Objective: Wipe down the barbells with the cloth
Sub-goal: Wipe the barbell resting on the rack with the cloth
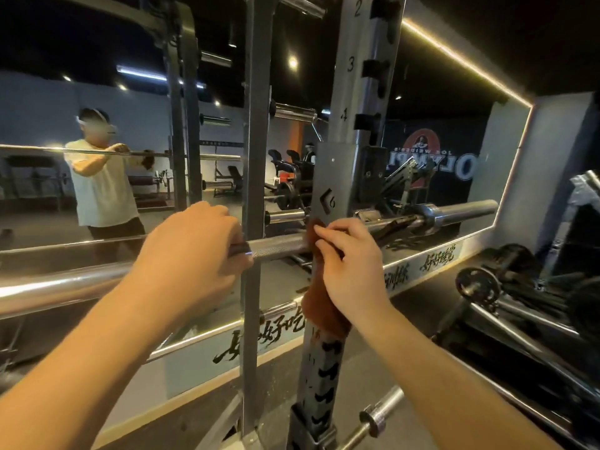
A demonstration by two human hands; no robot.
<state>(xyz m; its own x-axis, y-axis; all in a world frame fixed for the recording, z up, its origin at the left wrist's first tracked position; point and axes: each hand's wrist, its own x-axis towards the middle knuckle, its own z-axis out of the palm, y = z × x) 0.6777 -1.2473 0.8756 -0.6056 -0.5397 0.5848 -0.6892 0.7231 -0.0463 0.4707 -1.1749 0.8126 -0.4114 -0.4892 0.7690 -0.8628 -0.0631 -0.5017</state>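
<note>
A long chrome barbell (pixel 279 246) lies across the rack at chest height, running from lower left to its sleeve at the right. My left hand (pixel 191 248) grips the bar just left of a grey upright. My right hand (pixel 350 264) holds a rust-brown cloth (pixel 321 306) wrapped over the bar next to the rack's numbered post. Part of the cloth hangs down below my wrist. The bar under the cloth is hidden.
The numbered rack post (pixel 360 92) stands right behind the cloth. A wall mirror (pixel 97 173) ahead reflects me and the gym. Another barbell end (pixel 376 417) pokes out low at the rack's foot. Weight plates and bars (pixel 487 287) lie on the floor at right.
</note>
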